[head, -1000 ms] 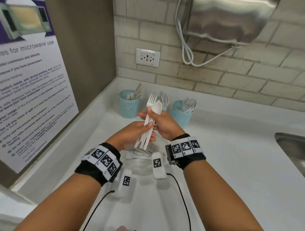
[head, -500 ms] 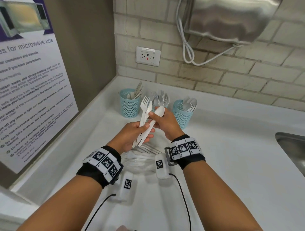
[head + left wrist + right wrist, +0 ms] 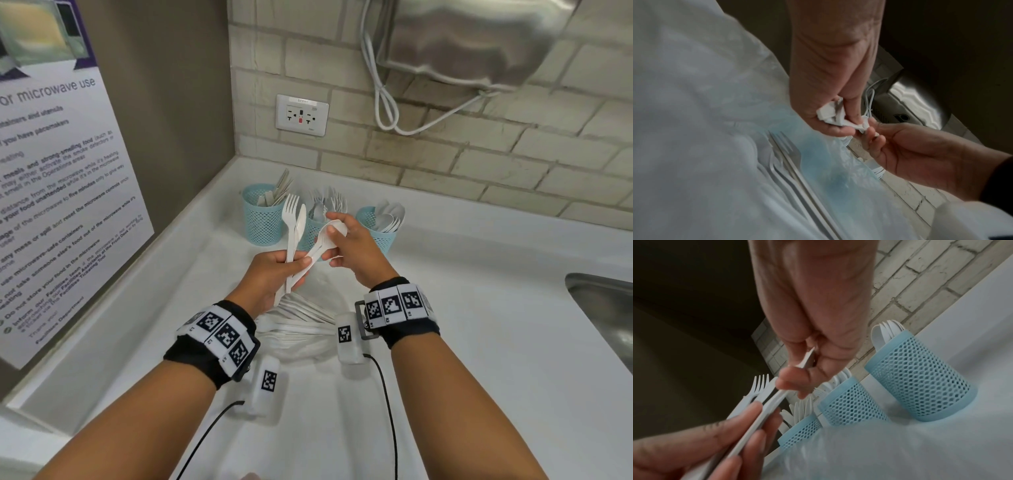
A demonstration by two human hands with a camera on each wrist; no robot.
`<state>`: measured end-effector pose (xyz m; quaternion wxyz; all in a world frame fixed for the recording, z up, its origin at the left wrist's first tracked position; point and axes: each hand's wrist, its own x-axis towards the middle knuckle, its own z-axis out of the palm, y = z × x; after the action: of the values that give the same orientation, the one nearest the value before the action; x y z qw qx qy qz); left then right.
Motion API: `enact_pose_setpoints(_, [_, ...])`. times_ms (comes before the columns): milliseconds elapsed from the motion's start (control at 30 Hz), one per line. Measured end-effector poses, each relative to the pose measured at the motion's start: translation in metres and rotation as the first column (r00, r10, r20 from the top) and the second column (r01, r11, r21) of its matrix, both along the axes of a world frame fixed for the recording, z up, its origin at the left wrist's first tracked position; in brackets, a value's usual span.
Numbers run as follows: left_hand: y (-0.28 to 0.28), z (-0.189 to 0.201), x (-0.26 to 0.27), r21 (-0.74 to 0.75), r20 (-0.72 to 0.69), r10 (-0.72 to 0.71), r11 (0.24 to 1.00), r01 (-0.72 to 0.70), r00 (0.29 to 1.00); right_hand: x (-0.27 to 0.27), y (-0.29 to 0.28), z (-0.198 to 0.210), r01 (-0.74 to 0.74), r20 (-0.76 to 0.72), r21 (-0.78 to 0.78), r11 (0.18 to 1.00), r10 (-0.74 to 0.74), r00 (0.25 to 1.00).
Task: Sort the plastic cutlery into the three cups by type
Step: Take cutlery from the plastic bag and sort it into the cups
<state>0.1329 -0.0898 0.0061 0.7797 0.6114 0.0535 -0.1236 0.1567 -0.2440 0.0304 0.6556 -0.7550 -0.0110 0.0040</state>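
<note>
Your left hand (image 3: 270,274) grips a small bundle by the handles: a white plastic fork (image 3: 290,219) and a knife (image 3: 300,222) stand up from it, held above the surface (image 3: 479,342). Your right hand (image 3: 352,246) has its fingers (image 3: 337,216) curled round the bowl of a white spoon (image 3: 322,245), pinching it while the spoon's handle end lies under your left thumb. So the step in hand looks like separating the spoon from the bundle.

The three blue mesh cups stand in a row by the wall behind your hands: the left cup (image 3: 262,219) seems to hold knives, the middle cup (image 3: 310,233) forks, the right cup (image 3: 380,233) spoons. More unsorted cutlery (image 3: 301,318) lies on the surface below your wrists, partly on clear plastic wrap.

Next, loosen your left thumb enough to let the spoon slide free without dragging the fork and knife along, then carry it to the right cup and drop it in handle first. That cup is just beside your right hand, so the reach is short.
</note>
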Motion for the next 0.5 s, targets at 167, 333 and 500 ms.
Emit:
enact_pose_setpoints(167, [-0.003, 0.006, 0.004, -0.079, -0.021, -0.005, 0.997, 0.003, 1.0, 0.018, -0.023, 0.019, 0.275, 0.221, -0.067, 0.959, -0.254, 0.941])
enact_pose_setpoints(333, [0.002, 0.011, 0.007, 0.018, -0.057, -0.04, 0.999, 0.041, 0.998, 0.036, -0.065, 0.052, 0.716, 0.48, -0.08, 0.694, -0.602, 0.638])
enact_pose_setpoints(500, [0.001, 0.014, 0.007, 0.044, -0.077, -0.1, 0.994, 0.104, 0.992, 0.045, -0.072, 0.039, 0.73, 0.594, -0.458, 0.507, -0.437, 0.676])
